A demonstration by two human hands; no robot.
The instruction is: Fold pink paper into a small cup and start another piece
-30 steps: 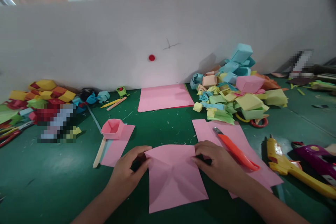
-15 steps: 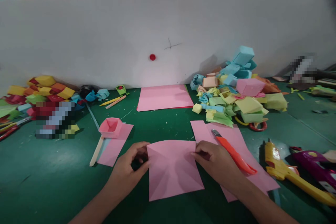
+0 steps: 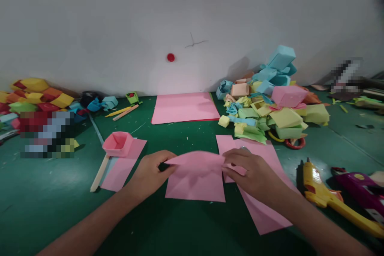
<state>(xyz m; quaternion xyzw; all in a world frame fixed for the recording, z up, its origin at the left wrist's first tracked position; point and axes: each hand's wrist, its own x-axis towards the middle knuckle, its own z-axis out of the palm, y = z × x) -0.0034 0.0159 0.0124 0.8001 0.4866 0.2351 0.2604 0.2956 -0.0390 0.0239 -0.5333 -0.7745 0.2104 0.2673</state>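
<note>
A pink sheet of paper (image 3: 195, 182) is held between my two hands above the green table, its far edge bent over towards me. My left hand (image 3: 154, 170) pinches the far left corner between thumb and fingers. At the far right corner my right hand (image 3: 249, 168) grips the paper the same way. Pink paper pieces (image 3: 264, 208) lie under my right hand and forearm, which cover most of the orange cutter seen there before. To the left, a small folded pink paper box (image 3: 118, 144) rests on a pink paper strip (image 3: 123, 172) beside a wooden stick (image 3: 99, 174).
A stack of pink sheets (image 3: 184, 108) lies by the white partition (image 3: 120, 28). Folded paper shapes are heaped at left (image 3: 39, 94) and right (image 3: 270, 104). On the right are scissors (image 3: 295, 143), a yellow glue gun (image 3: 324, 192) and a purple tool (image 3: 360, 192).
The pink sheet's far edge has been bent up and over towards me, with both hands still holding its corners. My right hand now hides the orange cutter. The view has tipped down.
</note>
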